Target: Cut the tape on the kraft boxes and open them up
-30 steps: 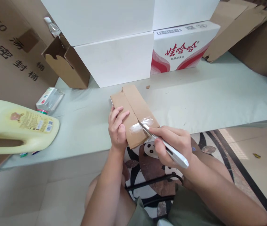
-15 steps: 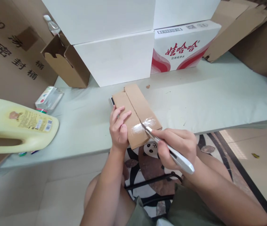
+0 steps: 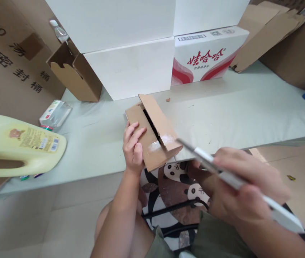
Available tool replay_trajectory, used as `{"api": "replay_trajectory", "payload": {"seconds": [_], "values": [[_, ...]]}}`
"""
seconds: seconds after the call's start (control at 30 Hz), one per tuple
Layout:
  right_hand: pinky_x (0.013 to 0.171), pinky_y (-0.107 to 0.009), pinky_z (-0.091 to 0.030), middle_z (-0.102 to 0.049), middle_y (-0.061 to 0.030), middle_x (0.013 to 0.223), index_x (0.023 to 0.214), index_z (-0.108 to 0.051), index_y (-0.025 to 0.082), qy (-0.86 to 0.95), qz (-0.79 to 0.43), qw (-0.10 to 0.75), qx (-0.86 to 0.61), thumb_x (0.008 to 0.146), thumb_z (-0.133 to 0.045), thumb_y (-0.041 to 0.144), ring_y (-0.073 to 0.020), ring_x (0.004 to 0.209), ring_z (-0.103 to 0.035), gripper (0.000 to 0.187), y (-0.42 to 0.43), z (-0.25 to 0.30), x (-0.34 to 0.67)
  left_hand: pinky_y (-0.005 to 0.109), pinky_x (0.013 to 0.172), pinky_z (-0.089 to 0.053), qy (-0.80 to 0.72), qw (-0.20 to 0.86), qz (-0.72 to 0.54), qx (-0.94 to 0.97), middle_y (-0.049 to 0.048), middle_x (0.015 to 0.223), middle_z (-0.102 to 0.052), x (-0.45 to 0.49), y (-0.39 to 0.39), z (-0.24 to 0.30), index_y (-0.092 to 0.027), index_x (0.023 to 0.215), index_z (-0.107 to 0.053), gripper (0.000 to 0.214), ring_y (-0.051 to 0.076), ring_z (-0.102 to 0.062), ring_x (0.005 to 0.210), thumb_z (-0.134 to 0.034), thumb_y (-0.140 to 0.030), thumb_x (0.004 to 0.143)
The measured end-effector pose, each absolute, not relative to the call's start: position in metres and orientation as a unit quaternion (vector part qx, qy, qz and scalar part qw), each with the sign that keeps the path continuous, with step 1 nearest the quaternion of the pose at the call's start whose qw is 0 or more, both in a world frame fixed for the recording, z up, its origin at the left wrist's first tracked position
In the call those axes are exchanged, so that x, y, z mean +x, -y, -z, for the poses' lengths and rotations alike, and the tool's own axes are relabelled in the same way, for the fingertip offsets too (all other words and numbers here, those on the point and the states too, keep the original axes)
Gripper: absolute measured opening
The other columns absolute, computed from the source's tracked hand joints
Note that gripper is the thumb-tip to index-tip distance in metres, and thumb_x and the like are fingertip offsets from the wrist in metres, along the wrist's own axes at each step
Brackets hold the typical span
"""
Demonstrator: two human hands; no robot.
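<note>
A small cardboard box (image 3: 149,152) rests near the table's front edge, tilted in the head view. Along its middle seam one flap (image 3: 159,120) stands partly lifted, and a dark gap shows beneath it. Clear tape, slit at the seam, sticks to both sides of the near end. My left hand (image 3: 134,147) grips the box at its left side, fingers bent over the top. To the right, apart from the box, my right hand (image 3: 246,182) is closed around a white utility knife (image 3: 204,156), its blade out and pointing up-left. Motion blurs this hand and the knife.
White cartons (image 3: 130,68) and a red-and-white carton (image 3: 206,59) line the back of the table (image 3: 249,107). At left are a yellow jug (image 3: 34,139), a clear plastic package (image 3: 57,114) and an open brown box (image 3: 77,79). A patterned mat (image 3: 165,193) lies below.
My right hand has drawn the utility knife away from the box, to the right and toward me. The box's right flap has risen, opening the seam. My left hand keeps its hold.
</note>
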State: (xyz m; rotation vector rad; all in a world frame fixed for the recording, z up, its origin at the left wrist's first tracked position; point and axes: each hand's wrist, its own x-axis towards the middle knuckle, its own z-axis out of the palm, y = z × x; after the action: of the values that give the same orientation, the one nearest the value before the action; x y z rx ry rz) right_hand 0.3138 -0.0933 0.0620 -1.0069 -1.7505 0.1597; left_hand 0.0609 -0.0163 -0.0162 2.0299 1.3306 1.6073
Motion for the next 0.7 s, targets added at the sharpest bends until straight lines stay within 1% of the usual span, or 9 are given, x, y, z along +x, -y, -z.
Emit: {"api": "replay_trajectory", "payload": {"seconds": [0.1,0.13,0.2,0.27,0.33,0.43,0.5,0.57,0.7], "values": [[0.044,-0.028,-0.044,-0.068,-0.0001,0.064,0.11,-0.065,0.026,0.624,-0.028,0.626,-0.467,0.107,-0.04,0.056,-0.0165,0.049,-0.064,0.038,0.061,-0.036,0.32,0.056,0.13,-0.035,-0.455,0.164,-0.549,0.682,0.0119,0.147,-0.063,0.049,0.014,0.018,-0.024,0.124,-0.077,0.052,0.033,-0.052,0.148,-0.044,-0.058,0.103],[0.046,-0.028,-0.046,-0.068,0.0009,0.064,0.109,-0.065,0.025,0.612,-0.039,0.596,-0.519,0.104,-0.05,0.053,-0.0166,0.05,-0.064,0.032,0.048,-0.026,0.321,0.055,0.128,-0.038,-0.452,0.184,-0.553,0.675,0.0117,0.149,-0.063,0.044,0.013,0.019,-0.025,0.124,-0.077,0.051,0.033,-0.052,0.148,-0.047,-0.059,0.101],[0.054,-0.03,-0.052,-0.072,-0.0012,0.07,0.111,-0.068,0.022,0.621,-0.077,0.471,-0.621,0.095,-0.064,0.042,-0.0195,0.059,-0.069,0.026,0.026,-0.008,0.325,0.053,0.125,-0.042,-0.45,0.223,-0.563,0.657,0.0106,0.151,-0.062,0.034,0.01,0.02,-0.027,0.123,-0.078,0.049,0.033,-0.053,0.147,-0.054,-0.061,0.098],[0.068,-0.038,-0.059,-0.079,-0.0098,0.094,0.123,-0.07,0.018,0.648,-0.115,0.34,-0.671,0.088,-0.065,0.031,-0.026,0.081,-0.076,0.037,0.012,0.005,0.33,0.052,0.125,-0.042,-0.458,0.253,-0.576,0.628,0.0098,0.153,-0.061,0.023,0.006,0.022,-0.028,0.119,-0.079,0.049,0.034,-0.053,0.147,-0.061,-0.064,0.092],[0.086,-0.047,-0.061,-0.076,-0.0186,0.123,0.142,-0.064,0.015,0.672,-0.143,0.252,-0.682,0.087,-0.06,0.02,-0.0333,0.106,-0.075,0.055,0.005,0.012,0.333,0.05,0.125,-0.042,-0.471,0.291,-0.598,0.579,0.009,0.156,-0.06,0.015,0.004,0.023,-0.027,0.114,-0.08,0.05,0.035,-0.051,0.15,-0.067,-0.067,0.085],[0.109,-0.062,-0.052,-0.06,-0.0252,0.151,0.148,-0.062,0.014,0.674,-0.133,0.18,-0.704,0.088,-0.053,0.012,-0.0428,0.139,-0.059,0.061,0.005,0.017,0.334,0.05,0.119,-0.05,-0.484,0.38,-0.632,0.471,0.0071,0.151,-0.066,0.007,0.006,0.024,-0.029,0.11,-0.08,0.055,0.035,-0.056,0.146,-0.063,-0.073,0.082],[0.117,-0.071,-0.042,-0.05,-0.0228,0.162,0.136,-0.073,0.017,0.664,-0.116,0.165,-0.72,0.088,-0.054,0.012,-0.0476,0.153,-0.042,0.052,0.007,0.02,0.332,0.05,0.11,-0.057,-0.496,0.418,-0.641,0.411,0.0078,0.136,-0.075,0.005,0.009,0.025,-0.028,0.11,-0.08,0.061,0.035,-0.066,0.134,-0.058,-0.078,0.082],[0.121,-0.075,-0.034,-0.048,-0.0178,0.165,0.125,-0.079,0.02,0.673,-0.132,0.165,-0.709,0.087,-0.056,0.015,-0.0489,0.159,-0.032,0.045,0.009,0.022,0.33,0.049,0.101,-0.061,-0.511,0.429,-0.637,0.384,0.0094,0.12,-0.081,0.006,0.013,0.024,-0.025,0.11,-0.08,0.068,0.035,-0.073,0.121,-0.056,-0.082,0.081],[0.127,-0.071,-0.033,-0.054,-0.0161,0.161,0.135,-0.074,0.02,0.741,-0.252,0.212,-0.585,0.084,-0.058,0.019,-0.0432,0.16,-0.035,0.053,0.013,0.025,0.328,0.05,0.096,-0.064,-0.514,0.457,-0.612,0.39,0.0125,0.114,-0.082,0.006,0.016,0.021,-0.021,0.108,-0.079,0.072,0.037,-0.076,0.115,-0.064,-0.083,0.075]]}}
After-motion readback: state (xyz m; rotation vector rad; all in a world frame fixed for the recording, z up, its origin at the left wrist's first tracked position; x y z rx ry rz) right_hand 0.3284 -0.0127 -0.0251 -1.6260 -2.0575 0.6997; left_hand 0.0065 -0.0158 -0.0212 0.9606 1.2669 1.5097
